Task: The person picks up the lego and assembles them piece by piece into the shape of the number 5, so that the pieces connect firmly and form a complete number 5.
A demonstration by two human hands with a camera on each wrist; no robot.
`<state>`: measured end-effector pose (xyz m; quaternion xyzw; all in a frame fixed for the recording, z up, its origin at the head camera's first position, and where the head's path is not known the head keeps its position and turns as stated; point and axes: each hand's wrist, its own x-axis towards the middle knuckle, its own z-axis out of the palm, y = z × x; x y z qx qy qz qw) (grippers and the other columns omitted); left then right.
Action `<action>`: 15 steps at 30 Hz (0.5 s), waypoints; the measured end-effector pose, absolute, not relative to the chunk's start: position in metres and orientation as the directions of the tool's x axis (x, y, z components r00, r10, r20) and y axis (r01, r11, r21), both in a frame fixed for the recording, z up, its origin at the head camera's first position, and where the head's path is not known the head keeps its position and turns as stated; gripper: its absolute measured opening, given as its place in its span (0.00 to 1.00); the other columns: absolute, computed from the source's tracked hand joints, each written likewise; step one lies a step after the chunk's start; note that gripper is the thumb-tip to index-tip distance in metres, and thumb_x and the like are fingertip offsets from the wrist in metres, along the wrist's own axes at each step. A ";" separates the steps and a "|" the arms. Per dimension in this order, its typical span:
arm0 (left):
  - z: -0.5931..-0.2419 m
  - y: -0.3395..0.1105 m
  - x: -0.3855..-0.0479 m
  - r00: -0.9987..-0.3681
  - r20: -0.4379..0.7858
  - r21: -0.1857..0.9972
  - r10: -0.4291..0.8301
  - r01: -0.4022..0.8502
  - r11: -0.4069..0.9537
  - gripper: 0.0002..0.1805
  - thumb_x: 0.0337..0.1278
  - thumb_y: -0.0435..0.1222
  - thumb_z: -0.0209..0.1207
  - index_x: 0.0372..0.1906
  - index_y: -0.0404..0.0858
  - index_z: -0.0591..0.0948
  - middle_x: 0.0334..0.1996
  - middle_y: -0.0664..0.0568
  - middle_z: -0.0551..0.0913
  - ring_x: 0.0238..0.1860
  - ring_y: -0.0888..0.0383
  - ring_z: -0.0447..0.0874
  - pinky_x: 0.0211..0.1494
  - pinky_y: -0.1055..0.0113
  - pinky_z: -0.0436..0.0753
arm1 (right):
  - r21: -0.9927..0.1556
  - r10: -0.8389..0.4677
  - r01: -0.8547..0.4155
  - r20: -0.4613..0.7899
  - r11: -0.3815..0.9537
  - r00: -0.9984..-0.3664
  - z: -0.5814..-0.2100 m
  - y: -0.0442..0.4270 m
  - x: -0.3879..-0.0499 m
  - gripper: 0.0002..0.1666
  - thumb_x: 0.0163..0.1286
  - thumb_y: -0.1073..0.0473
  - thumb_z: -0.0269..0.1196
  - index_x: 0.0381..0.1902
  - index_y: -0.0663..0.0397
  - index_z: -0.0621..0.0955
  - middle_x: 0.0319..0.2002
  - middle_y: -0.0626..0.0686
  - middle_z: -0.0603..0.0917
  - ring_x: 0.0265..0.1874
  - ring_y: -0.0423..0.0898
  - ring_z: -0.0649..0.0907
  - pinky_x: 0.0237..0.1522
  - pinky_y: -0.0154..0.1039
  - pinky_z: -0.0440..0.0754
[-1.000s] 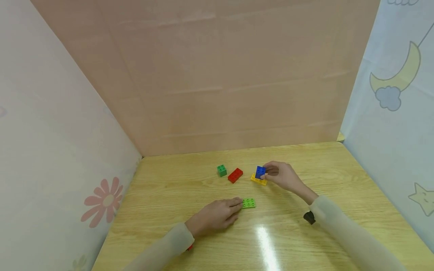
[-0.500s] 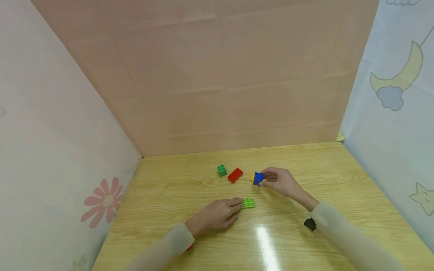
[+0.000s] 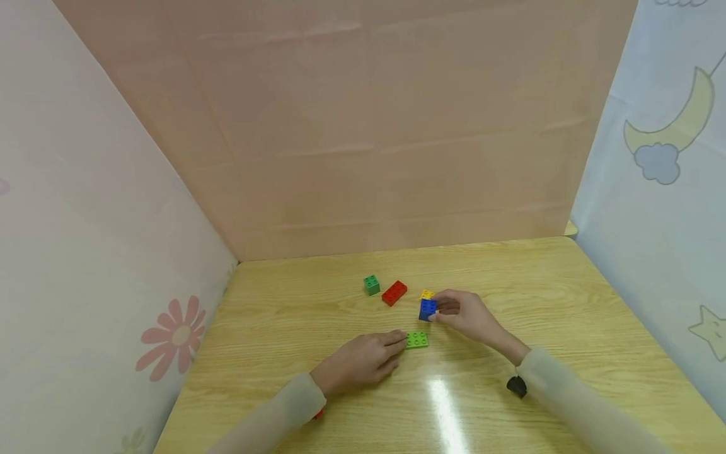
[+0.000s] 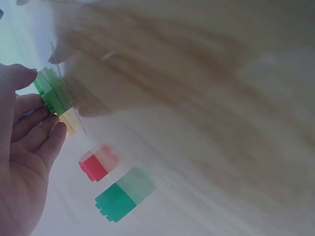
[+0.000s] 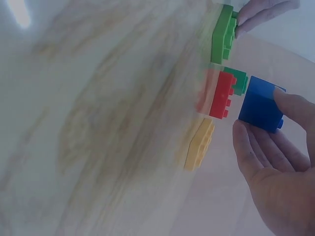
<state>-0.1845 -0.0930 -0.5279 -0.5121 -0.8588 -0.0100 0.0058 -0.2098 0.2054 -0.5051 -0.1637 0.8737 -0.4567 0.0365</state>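
Observation:
In the head view my left hand (image 3: pixel 365 359) lies low over the table, its fingertips at the left end of a flat light green brick (image 3: pixel 417 340). The left wrist view shows thumb and fingers on either side of that light green brick (image 4: pixel 54 92), pinching it. Farther right, my right hand (image 3: pixel 467 315) pinches a blue brick (image 3: pixel 428 309) between thumb and fingers. That blue brick (image 5: pixel 262 104) is raised off the table in the right wrist view. Seen from the head, it hangs between the light green brick and a yellow brick (image 3: pixel 427 294), which it partly covers.
A red brick (image 3: pixel 394 293) and a smaller green brick (image 3: pixel 371 285) lie behind, left of the yellow one. Part of another red piece (image 3: pixel 319 413) shows beside my left sleeve. A pinkish-brown backdrop (image 3: pixel 368 157) closes off the table's far side.
My right hand has brought the blue brick from over the yellow brick toward me and slightly left, nearer the light green brick. My left hand has stayed in place.

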 end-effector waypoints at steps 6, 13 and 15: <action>-0.529 -0.092 -0.185 -0.474 0.021 0.006 0.880 0.881 0.474 0.27 0.83 0.47 0.51 0.76 0.41 0.74 0.76 0.51 0.75 0.74 0.58 0.77 0.72 0.66 0.81 | -0.816 -0.343 -0.264 0.086 0.514 -0.935 -0.512 0.203 -0.207 0.23 0.69 0.57 0.74 0.57 0.61 0.85 0.52 0.60 0.90 0.50 0.54 0.90 0.52 0.44 0.91; -0.530 -0.093 -0.187 -0.481 0.029 0.040 0.877 0.877 0.479 0.27 0.82 0.47 0.52 0.76 0.41 0.74 0.76 0.51 0.75 0.72 0.58 0.79 0.70 0.66 0.82 | -0.832 -0.399 -0.258 0.048 0.491 -0.915 -0.517 0.197 -0.205 0.23 0.69 0.59 0.74 0.59 0.61 0.84 0.52 0.60 0.90 0.51 0.55 0.90 0.54 0.43 0.90; -0.530 -0.093 -0.187 -0.481 0.032 0.049 0.876 0.876 0.479 0.27 0.82 0.47 0.52 0.76 0.41 0.74 0.76 0.50 0.75 0.72 0.58 0.79 0.70 0.66 0.83 | -0.831 -0.409 -0.256 0.038 0.494 -0.912 -0.517 0.196 -0.203 0.22 0.69 0.60 0.73 0.58 0.61 0.84 0.53 0.60 0.90 0.51 0.55 0.90 0.54 0.43 0.90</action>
